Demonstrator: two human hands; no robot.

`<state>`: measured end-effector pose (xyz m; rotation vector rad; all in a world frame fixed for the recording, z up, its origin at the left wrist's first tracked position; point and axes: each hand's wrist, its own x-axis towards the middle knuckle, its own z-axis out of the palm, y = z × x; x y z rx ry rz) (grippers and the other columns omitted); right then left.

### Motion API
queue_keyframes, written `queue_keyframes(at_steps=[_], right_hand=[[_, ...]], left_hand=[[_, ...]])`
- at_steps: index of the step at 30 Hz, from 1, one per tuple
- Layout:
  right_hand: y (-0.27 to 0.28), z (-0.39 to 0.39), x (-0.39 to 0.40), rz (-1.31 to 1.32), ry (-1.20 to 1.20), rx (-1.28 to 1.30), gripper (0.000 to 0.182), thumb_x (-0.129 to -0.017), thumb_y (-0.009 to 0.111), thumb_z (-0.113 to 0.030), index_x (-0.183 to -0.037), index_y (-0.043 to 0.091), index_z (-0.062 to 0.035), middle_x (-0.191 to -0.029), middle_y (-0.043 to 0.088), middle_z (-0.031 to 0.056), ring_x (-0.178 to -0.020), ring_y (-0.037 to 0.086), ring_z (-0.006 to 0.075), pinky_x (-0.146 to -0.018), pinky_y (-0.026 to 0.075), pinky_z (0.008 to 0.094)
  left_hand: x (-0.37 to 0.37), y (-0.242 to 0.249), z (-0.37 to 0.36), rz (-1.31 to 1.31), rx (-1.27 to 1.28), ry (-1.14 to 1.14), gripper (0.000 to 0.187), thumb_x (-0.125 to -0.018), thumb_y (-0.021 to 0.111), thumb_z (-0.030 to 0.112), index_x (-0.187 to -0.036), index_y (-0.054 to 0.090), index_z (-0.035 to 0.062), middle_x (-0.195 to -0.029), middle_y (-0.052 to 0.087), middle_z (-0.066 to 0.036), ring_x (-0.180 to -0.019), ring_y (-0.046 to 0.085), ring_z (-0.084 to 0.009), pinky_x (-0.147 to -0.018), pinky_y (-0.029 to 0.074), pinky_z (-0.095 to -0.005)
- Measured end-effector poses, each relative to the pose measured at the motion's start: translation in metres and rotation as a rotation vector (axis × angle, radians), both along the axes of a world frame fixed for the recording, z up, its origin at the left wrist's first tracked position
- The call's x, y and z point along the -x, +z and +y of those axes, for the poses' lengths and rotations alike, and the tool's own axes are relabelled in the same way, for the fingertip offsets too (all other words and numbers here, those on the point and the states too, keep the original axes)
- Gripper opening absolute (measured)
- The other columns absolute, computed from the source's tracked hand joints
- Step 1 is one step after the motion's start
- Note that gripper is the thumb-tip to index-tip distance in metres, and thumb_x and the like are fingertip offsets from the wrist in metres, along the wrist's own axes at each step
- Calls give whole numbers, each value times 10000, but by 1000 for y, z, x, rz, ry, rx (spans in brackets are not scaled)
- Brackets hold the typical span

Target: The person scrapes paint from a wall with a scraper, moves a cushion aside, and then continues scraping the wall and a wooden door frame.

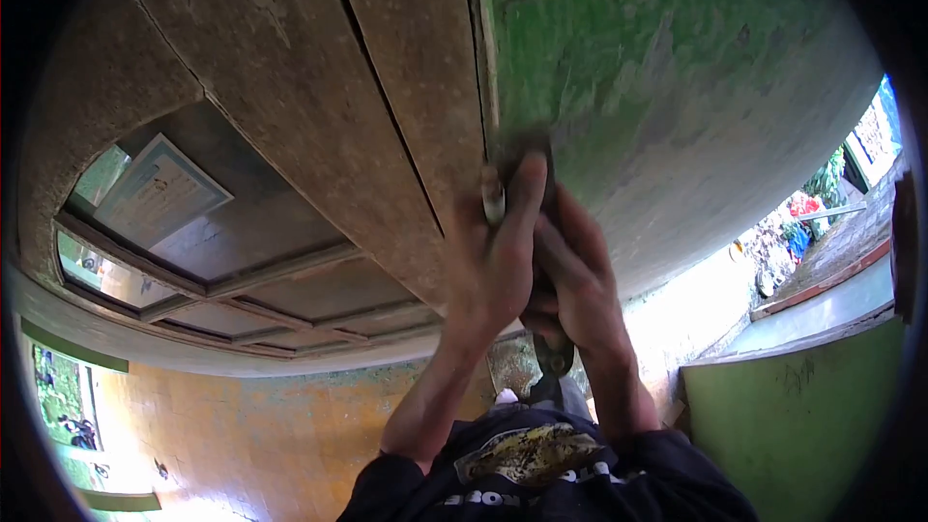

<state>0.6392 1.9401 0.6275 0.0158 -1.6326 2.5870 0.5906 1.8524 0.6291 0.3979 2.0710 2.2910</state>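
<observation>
My left hand (pixel 498 266) and my right hand (pixel 585 295) are raised close together in front of my chest. Both are closed around a long dark tool (pixel 554 358), mostly hidden by my fingers. Its lower end, with a small round fitting, sticks out below my right hand, and its upper end is blurred against the green wall (pixel 667 97). My left thumb points up along it. Beside that thumb a small pale piece (pixel 494 201) shows, its kind unclear. Just above my hands runs the seam between the green wall and the brown wooden boards (pixel 387 68).
At left, a wooden frame with panes (pixel 208 285) holds a light-bordered picture or reflection (pixel 159 191). Below lies an orange tiled floor (pixel 290 425). A low green wall (pixel 793 425) stands at lower right, with plants and colourful items (pixel 802 208) beyond it.
</observation>
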Motion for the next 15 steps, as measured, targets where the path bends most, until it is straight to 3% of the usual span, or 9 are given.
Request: queue_keyframes(at_steps=[2,4,5,15], right_hand=[[7,0,-6,-4,62,79,240,-1009,422,-199,-1243,428,-146,-661,397,-65,-415,300,18,-354,222,200],[0,1,-11,-150,60,74,242,-1010,418,-197,-1248,421,-149,-651,392,-65,-413,299,15,-352,219,197],[-6,-4,-4,-18,25,-8,253,-1013,418,-202,-1262,406,-160,-649,392,-65,-413,298,12,-350,219,193],[-1,4,-8,-118,98,80,285,-1015,416,-209,-1294,376,-164,-632,370,-68,-410,297,12,-350,223,188]], left_hand=[[2,14,-1,-7,-35,-52,392,-947,561,339,-738,589,9,-612,518,8,-610,462,-73,-529,377,-292],[-1,-3,-2,-18,-21,-42,399,-948,560,346,-730,581,13,-609,508,15,-609,453,-65,-524,369,-288],[-1,-5,-1,-38,-8,-39,406,-948,558,353,-723,574,16,-607,498,22,-607,443,-58,-518,360,-283],[1,-5,0,-47,6,-57,396,-954,550,353,-753,568,12,-635,492,23,-625,439,-57,-531,362,-273]])
